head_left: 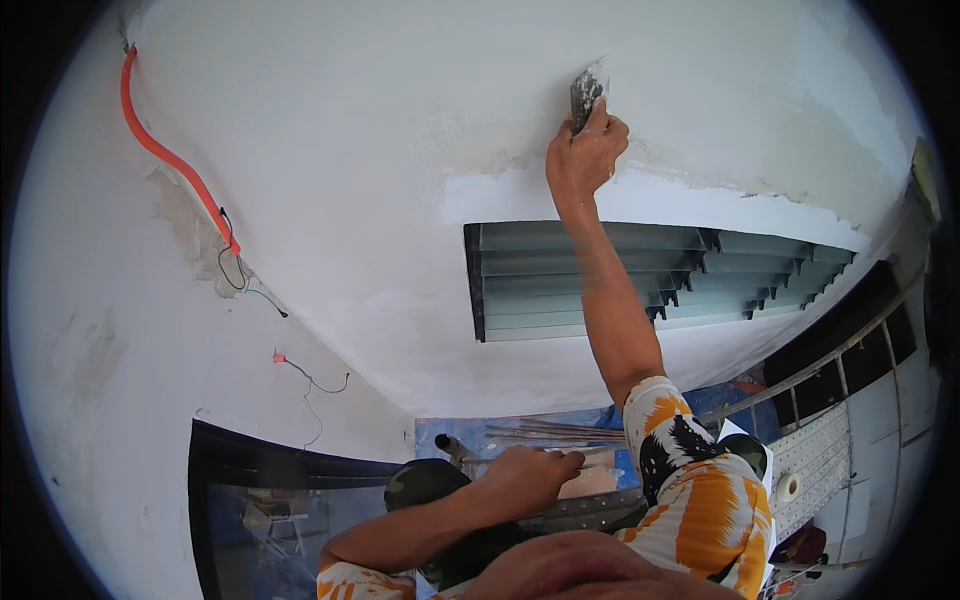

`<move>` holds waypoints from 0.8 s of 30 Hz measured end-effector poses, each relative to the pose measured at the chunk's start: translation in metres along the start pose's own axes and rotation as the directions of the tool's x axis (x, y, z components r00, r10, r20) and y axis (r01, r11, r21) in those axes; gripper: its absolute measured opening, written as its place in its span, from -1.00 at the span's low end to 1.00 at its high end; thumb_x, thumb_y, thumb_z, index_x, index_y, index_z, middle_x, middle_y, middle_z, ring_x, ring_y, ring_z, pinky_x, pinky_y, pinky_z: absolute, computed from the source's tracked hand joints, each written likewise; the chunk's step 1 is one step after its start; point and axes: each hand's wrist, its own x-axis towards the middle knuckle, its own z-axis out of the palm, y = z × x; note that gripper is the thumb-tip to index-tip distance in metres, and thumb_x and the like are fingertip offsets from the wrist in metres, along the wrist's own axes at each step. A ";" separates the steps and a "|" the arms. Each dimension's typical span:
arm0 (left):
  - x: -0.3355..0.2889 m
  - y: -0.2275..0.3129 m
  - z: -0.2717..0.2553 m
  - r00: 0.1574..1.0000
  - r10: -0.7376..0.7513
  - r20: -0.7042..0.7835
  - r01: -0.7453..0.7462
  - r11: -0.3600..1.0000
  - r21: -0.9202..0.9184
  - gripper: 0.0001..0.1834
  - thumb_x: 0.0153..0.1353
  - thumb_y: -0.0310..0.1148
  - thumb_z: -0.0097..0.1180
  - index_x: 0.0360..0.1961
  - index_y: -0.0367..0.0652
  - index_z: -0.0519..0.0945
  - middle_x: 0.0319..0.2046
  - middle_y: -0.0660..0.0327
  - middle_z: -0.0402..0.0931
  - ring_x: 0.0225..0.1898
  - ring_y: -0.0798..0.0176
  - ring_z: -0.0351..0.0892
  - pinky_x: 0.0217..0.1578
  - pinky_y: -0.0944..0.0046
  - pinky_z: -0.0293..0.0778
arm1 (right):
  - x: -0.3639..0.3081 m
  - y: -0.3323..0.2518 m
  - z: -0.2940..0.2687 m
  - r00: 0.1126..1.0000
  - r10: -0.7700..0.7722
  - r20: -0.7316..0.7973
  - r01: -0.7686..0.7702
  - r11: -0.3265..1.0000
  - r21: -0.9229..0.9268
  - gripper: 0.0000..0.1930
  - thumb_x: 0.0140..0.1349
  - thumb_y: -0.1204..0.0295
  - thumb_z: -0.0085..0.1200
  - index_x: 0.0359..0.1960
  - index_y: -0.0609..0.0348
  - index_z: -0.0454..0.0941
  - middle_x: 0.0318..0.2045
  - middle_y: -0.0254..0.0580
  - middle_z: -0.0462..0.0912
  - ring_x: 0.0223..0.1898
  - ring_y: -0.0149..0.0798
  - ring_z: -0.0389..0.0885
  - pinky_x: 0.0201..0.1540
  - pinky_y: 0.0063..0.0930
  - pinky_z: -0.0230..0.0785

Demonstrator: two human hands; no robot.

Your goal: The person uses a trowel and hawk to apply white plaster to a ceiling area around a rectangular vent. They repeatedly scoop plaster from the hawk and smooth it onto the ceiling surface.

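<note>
Smoothing work seems to be the step in hand in the head view: the right hand (587, 150) grips one scraper (588, 98), upper centre, at the pale wall (330, 150). Next probably calls for a flat, steady stroke. The left hand (528, 482), lower centre, is curled; whether around anything, I cannot tell. Counted: one louvred window (540, 285), right of centre; one orange-red conduit (166, 153), upper left.

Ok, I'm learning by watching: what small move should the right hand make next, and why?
Perhaps draw the scraper left across the wall above the louvred window: the right hand holds it up there, and a rough greyish patch shows to its left.
</note>
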 end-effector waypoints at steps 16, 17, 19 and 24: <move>-0.025 -0.042 -0.048 0.430 -0.848 -0.309 -0.572 0.008 -0.820 -0.64 0.44 -0.23 0.00 0.14 -0.20 0.51 -0.12 0.14 0.66 -0.13 0.13 0.67 -0.18 0.08 0.58 | -0.091 -0.041 -0.088 0.694 -0.246 0.677 -0.559 0.408 0.722 -0.63 0.46 0.19 0.00 0.08 0.24 0.50 -0.22 -0.19 0.57 -0.19 -0.39 0.49 -0.06 -0.39 0.38; -0.023 -0.050 -0.053 0.420 -0.852 -0.311 -0.707 -0.093 -0.701 -0.63 0.45 -0.24 -0.02 0.14 -0.24 0.49 -0.05 0.14 0.63 -0.09 0.11 0.65 -0.13 0.06 0.58 | -0.084 -0.028 -0.116 0.683 -0.242 0.689 -0.642 0.252 0.725 -0.62 0.49 0.15 -0.03 0.07 0.22 0.51 -0.24 -0.19 0.58 -0.17 -0.45 0.49 0.00 -0.43 0.37; -0.013 -0.060 -0.063 0.454 -0.875 -0.167 -0.753 -0.277 -0.597 -0.62 0.46 -0.25 -0.05 0.16 -0.28 0.47 0.01 0.11 0.60 -0.04 0.09 0.63 -0.04 0.04 0.56 | -0.074 -0.013 -0.155 0.629 -0.514 0.583 -0.605 0.146 0.782 -0.61 0.46 0.22 0.02 0.18 0.19 0.46 -0.16 -0.22 0.57 -0.09 -0.36 0.50 0.18 -0.26 0.30; 0.001 -0.052 -0.062 0.736 -0.615 -0.285 -0.637 -0.484 -0.600 -0.58 0.44 -0.22 -0.03 0.19 -0.26 0.46 0.03 0.08 0.59 0.01 0.09 0.62 0.04 0.02 0.53 | -0.055 0.001 -0.207 0.330 -0.886 0.325 -0.102 0.309 0.946 -0.57 0.22 0.52 0.20 0.16 -0.02 0.57 -0.10 -0.19 0.53 -0.03 -0.17 0.49 0.35 0.13 0.11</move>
